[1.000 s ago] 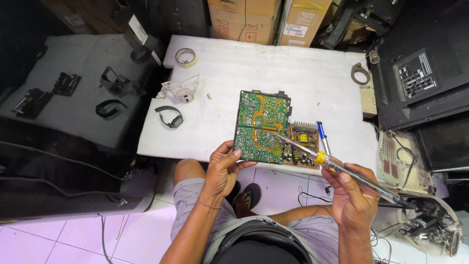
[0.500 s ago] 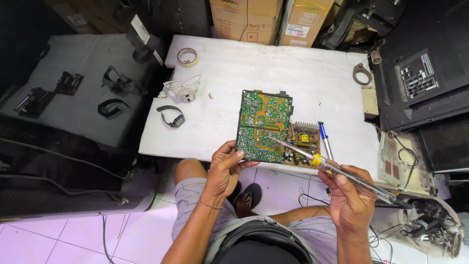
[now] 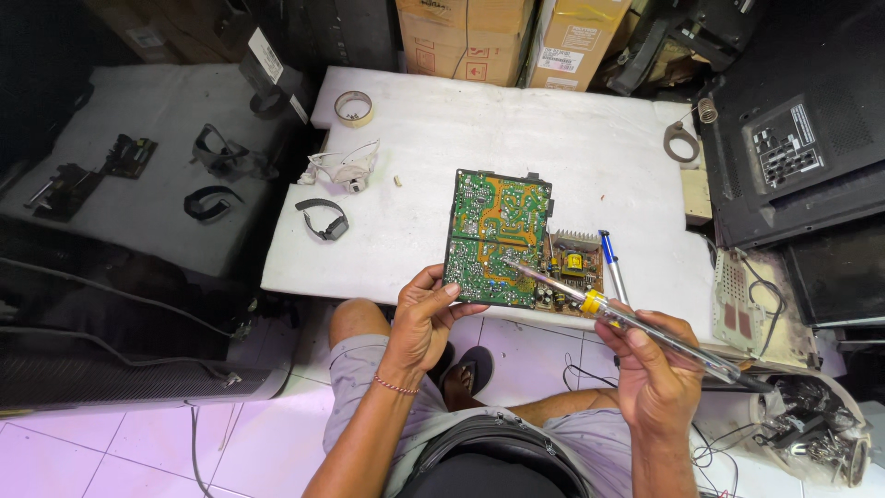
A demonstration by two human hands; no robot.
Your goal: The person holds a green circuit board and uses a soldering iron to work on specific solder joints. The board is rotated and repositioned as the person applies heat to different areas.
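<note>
A green circuit board (image 3: 496,231) lies solder side up on the white foam table top (image 3: 516,138), near its front edge. My left hand (image 3: 426,314) grips the board's near left corner, thumb on top. My right hand (image 3: 656,369) holds a soldering iron (image 3: 645,327) with a yellow collar. Its metal tip rests on the lower middle of the board. A second small board (image 3: 570,267) with a heat sink and yellow parts lies just right of the green one.
A blue and white pen (image 3: 612,266) lies beside the small board. A tape roll (image 3: 353,107), a white cable bundle (image 3: 343,168) and a black strap (image 3: 324,219) sit at the table's left. Cardboard boxes (image 3: 466,37) stand behind. Black screen housings (image 3: 793,157) stand right.
The view has shifted a little. The iron's tip stays on the green board and both hands keep their hold.
</note>
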